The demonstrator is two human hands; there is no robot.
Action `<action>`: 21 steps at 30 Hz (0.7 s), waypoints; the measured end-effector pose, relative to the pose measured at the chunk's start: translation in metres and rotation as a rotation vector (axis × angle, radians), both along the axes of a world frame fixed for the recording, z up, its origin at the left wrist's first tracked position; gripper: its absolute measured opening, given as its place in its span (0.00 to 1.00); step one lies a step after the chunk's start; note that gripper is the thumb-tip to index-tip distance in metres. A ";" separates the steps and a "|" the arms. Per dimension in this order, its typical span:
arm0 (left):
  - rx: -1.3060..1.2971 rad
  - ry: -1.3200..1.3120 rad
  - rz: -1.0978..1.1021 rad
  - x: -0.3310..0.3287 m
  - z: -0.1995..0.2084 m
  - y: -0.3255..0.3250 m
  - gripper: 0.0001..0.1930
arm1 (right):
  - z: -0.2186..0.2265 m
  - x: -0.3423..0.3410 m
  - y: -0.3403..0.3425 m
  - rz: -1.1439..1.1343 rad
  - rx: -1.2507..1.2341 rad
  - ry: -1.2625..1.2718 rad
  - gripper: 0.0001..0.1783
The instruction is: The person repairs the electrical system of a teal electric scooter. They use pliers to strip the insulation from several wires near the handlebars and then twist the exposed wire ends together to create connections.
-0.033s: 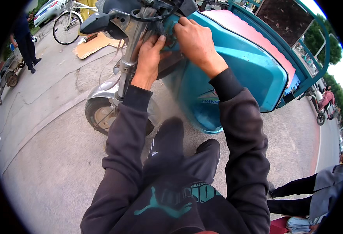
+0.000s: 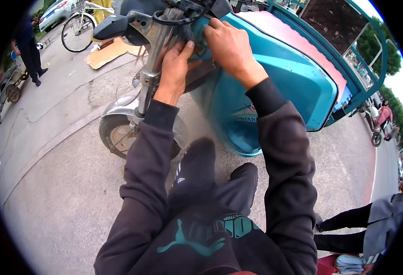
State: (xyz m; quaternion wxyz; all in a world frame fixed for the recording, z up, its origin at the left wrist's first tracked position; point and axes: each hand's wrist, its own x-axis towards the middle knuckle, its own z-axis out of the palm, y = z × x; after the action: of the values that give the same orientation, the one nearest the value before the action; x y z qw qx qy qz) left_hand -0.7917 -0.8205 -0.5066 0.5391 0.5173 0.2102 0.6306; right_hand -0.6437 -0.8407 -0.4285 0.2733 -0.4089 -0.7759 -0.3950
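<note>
Both my hands work at the front of a teal cargo tricycle [image 2: 284, 82], between its silver front fork [image 2: 151, 68] and the teal body panel. My left hand [image 2: 175, 66] is bent beside the fork with its thumb up. Its fingers curl in toward dark cables [image 2: 186, 32] under the handlebar, and what they grip is hidden. Higher and to the right, my right hand [image 2: 231, 48] is closed, fingertips pinched at the panel's upper front edge. Whatever sits in that pinch is too small or covered to name.
The front wheel [image 2: 119, 133] stands left of my knees. Flattened cardboard [image 2: 112, 54] and a white bicycle [image 2: 78, 30] are at the far left, near a standing person [image 2: 29, 46]. Another person [image 2: 385, 220] is close at the right. A scooter rider [image 2: 382, 119] is on the road.
</note>
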 end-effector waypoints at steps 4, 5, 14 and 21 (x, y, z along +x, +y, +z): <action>0.010 0.007 0.009 0.000 -0.002 -0.003 0.16 | -0.001 -0.003 0.008 0.016 -0.013 0.003 0.03; 0.013 0.012 0.012 0.000 -0.001 -0.003 0.17 | 0.000 -0.002 0.010 0.014 -0.013 0.009 0.03; 0.058 0.070 0.241 0.002 -0.001 -0.005 0.14 | 0.002 0.038 -0.036 0.528 -0.344 1.251 0.15; 0.093 0.131 0.287 0.018 0.013 -0.002 0.13 | -0.118 -0.007 0.008 0.812 -0.699 2.185 0.26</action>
State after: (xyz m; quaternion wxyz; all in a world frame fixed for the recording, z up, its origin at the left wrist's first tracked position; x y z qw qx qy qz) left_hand -0.7733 -0.8224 -0.4938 0.4040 0.5463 0.2872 0.6752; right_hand -0.6509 -0.8332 -0.5469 0.7617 -0.3053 -0.2731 0.5020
